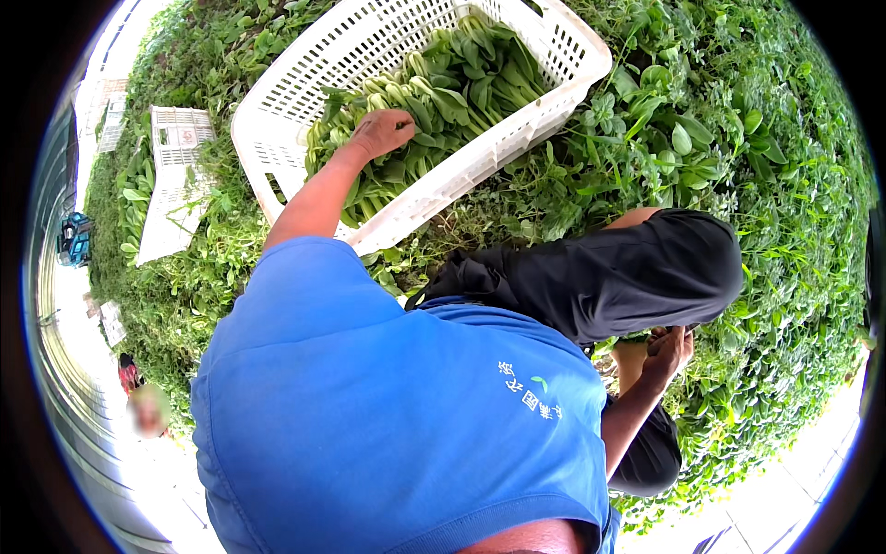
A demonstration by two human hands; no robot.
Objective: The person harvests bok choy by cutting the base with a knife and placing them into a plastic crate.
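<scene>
My left hand (385, 131) reaches into a white perforated plastic crate (443, 197), its fingers curled just over the leafy greens inside. Whether it grips a stem cannot be made out. The greens, which look like bok choy (477, 62), lie in rows with pale stalks and dark leaves. Close to my raised left knee (706, 263), my right hand (668, 352) has its fingers bent together. Part of that hand is hidden by the black trouser leg, and what it may hold cannot be told. Some green leaf shows beside it.
Dense leafy plants (782, 208) cover the ground around me. At the left stand another white crate (183, 131) and a farther one (111, 124). A blue machine (74, 239) is by the far edge. Another person (131, 374) is at the lower left.
</scene>
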